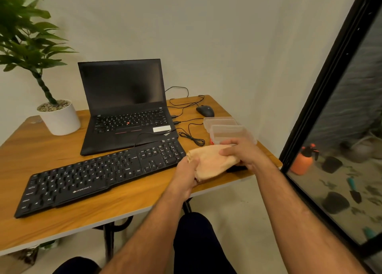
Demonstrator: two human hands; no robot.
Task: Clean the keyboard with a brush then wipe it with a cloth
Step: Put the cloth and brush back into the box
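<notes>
Both hands hold a peach-coloured cloth (208, 162) above the table's right front corner. The left hand (187, 175) has its fingers curled round the cloth's left end, and the right hand (240, 153) grips the right end from above, fingers bent down over the fabric. The cloth is bunched between them and hangs just beside the right end of the keyboard (99, 174); whether it touches the keys cannot be told.

The keyboard is black and lies slantwise along the front part of the wooden table (128, 205), its left end near the front edge and its right end further back, close to the hands. Its cable runs back over the front of an open black laptop (124, 106), which stands behind the keyboard at the middle of the table with a dark screen.

At the back left corner stands a white pot (60, 118) topped with pebbles, holding a leafy green plant (26, 32). Near the back right corner lies a black mouse (205, 111), with its thin black cable (191, 137) looped between it and the laptop. Along the right edge, just behind the right hand, lie two clear plastic boxes (225, 129), one overlapping the other. A small dark thing shows under the right hand at the table's edge; what it is cannot be made out.

To the right of the table is a black-framed glass pane (322, 100), and behind it an orange spray bottle (303, 160).
</notes>
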